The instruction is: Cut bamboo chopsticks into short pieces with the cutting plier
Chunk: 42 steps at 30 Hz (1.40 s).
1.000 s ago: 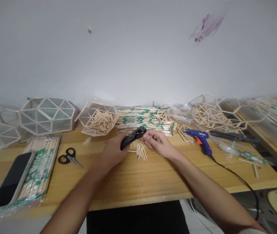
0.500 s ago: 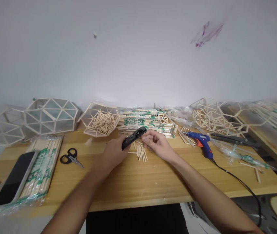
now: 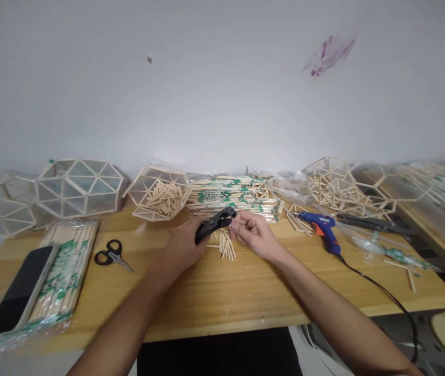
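My left hand [image 3: 185, 241] is wrapped round a black plier-like tool [image 3: 215, 223], whose head points up and to the right. Close against that head, my right hand [image 3: 254, 234] has its thumb and forefinger pinched together. Whatever lies between those fingertips is too small to make out. Below the tool, a small pile of short wooden sticks [image 3: 227, 246] lies on the wooden table [image 3: 222, 297]. Just beyond my hands are several plastic-wrapped packs of chopsticks [image 3: 230, 193].
On the left are scissors [image 3: 113, 253], a phone [image 3: 21, 290] on a chopstick pack [image 3: 63, 271], and stick-frame domes [image 3: 85, 185]. A stick-frame bowl [image 3: 159, 211] holds short sticks. To the right are a blue glue gun [image 3: 324, 227], its cord, and more stick frames [image 3: 332, 183].
The whole view has shifted slightly. The tool's head sits a little lower and nearer my right fingertips; both hands keep almost the same place and grip.
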{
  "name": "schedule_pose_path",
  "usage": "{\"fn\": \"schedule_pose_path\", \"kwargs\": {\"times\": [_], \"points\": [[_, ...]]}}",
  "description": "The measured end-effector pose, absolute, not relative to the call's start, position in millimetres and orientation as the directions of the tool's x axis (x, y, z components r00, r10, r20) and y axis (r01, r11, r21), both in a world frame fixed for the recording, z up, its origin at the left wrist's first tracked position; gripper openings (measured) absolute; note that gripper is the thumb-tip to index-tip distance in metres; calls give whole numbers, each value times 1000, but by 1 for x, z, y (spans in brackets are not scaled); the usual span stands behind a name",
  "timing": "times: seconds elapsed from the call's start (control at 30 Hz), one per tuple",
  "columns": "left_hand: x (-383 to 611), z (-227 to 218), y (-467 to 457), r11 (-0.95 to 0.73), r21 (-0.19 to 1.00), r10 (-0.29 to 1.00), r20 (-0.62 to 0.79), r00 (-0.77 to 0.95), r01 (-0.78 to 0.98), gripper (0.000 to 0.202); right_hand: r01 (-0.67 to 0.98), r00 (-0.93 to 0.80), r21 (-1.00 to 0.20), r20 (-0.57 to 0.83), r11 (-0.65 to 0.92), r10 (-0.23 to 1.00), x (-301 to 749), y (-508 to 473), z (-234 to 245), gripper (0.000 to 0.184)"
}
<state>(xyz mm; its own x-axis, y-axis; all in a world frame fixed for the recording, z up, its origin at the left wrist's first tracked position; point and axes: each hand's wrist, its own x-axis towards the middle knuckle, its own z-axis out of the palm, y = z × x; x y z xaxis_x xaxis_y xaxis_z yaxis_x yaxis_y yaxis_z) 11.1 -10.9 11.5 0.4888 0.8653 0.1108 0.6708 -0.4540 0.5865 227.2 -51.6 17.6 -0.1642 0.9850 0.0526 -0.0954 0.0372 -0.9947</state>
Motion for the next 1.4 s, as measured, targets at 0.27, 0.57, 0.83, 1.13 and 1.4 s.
{"fn": "schedule_pose_path", "kwargs": {"times": [0.27, 0.57, 0.83, 1.13, 1.4], "points": [[8, 9, -9, -520, 642, 821, 195, 536, 564, 24, -91, -206, -995, 48, 29, 977, 229, -52, 21, 44], [10, 10, -10, -450, 660, 848, 103, 520, 602, 14, -87, -192, -995, 68, 52, 979, 227, -53, 24, 42], [13, 16, -14, -390, 614, 870, 1, 493, 686, 4, -73, -183, -997, 53, 40, 982, 227, -53, 21, 43], [10, 19, -9, -403, 507, 877, -24, 480, 762, 9, -27, -224, -999, 34, 29, 974, 225, -53, 23, 44], [13, 22, -9, -366, 358, 909, -62, 413, 859, 10, -20, -431, -994, -87, -106, 898, 232, -55, 29, 38]]}}
